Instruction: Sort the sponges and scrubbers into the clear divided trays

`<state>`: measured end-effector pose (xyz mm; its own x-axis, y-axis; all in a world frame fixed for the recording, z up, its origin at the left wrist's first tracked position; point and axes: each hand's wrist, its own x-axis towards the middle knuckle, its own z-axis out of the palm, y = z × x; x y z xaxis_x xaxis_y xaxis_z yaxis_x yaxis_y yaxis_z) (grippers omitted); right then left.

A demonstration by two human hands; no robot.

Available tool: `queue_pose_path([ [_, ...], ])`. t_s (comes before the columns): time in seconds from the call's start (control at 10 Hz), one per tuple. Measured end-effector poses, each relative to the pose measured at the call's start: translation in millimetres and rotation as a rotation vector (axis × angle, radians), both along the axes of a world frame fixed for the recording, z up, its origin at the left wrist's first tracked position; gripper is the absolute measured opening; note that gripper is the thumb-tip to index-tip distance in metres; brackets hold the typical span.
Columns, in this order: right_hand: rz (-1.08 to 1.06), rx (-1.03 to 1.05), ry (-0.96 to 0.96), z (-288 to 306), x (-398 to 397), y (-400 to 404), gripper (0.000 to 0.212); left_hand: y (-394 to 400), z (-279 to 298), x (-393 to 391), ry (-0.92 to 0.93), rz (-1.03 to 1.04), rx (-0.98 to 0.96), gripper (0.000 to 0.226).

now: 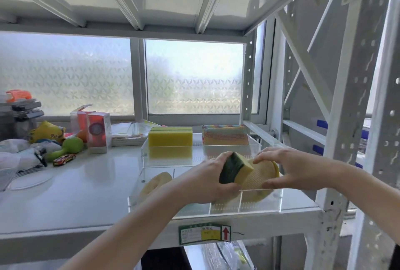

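Observation:
My left hand (207,177) grips a yellow sponge with a dark green scouring side (234,169), held above the near clear divided tray (244,208). My right hand (290,169) holds a pale yellow mesh scrubber (258,177) right beside that sponge, over the tray's right compartments. A beige ring-shaped sponge (154,184) lies in the near tray's left compartment. Behind it stands a second clear tray (168,159), with a stack of yellow sponges (170,136) at its left and a stack of multicoloured scrub cloths (225,135) at its right.
Both trays sit on a white metal shelf (86,187) in front of a frosted window. At the left lie toys, a small toy car (64,159), a green object (69,147), boxed items (98,132) and a clear round lid (30,179). Rack posts (337,161) rise at the right.

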<state>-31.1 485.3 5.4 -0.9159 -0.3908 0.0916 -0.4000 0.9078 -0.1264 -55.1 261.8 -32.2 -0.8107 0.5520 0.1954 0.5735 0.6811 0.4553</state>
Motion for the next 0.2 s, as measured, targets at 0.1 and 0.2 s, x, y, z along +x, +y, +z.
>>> queue_pose_path([
  [0.1,-0.007,-0.01,-0.003,-2.3,0.6,-1.8,0.063,-0.6,2.1,7.6,0.006,0.003,-0.035,0.081],
  [0.2,-0.036,-0.023,-0.017,2.8,2.5,-2.9,0.061,-9.1,8.5,12.0,0.045,0.021,-0.013,0.086],
])
